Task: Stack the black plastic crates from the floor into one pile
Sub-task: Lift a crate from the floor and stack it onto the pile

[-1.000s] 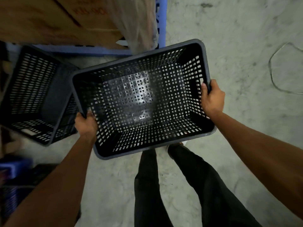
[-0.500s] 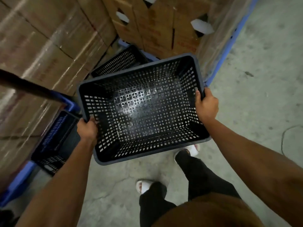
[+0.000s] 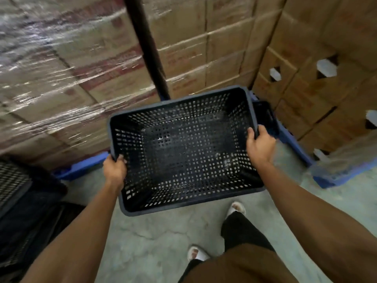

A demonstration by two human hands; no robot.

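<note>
Fingers of the left hand and right hand are curled round opposite rims of a black perforated plastic crate, held empty above the concrete floor. Another dark crate is cut off at left, blurred.

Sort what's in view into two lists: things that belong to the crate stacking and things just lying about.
Part of the job:
- black crate, held at its side rims
- left hand
- right hand
- dark crates at lower left

Lying about:
- wrapped cartons
- cardboard boxes
- blue pallets
- dark post
</note>
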